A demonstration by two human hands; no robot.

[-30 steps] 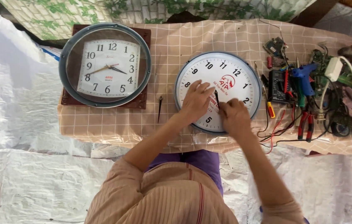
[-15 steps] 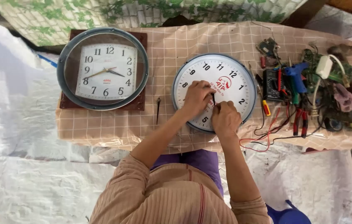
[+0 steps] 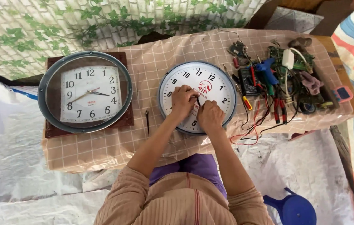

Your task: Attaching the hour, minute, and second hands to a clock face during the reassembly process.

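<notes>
Both hands, left hand [image 3: 184,101] and right hand [image 3: 210,116], pinch thin clock hands [image 3: 198,101] on the round clock [image 3: 214,83]; these look light, bendy, best held near the hub.

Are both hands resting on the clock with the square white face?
No, both hands, left and right, rest on the round white clock.

Checked tablecloth [image 3: 102,150] – ivy-patterned wall [image 3: 60,25] behind

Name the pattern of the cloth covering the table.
Pinkish-beige checked tablecloth with thin white grid lines, head view.
</notes>
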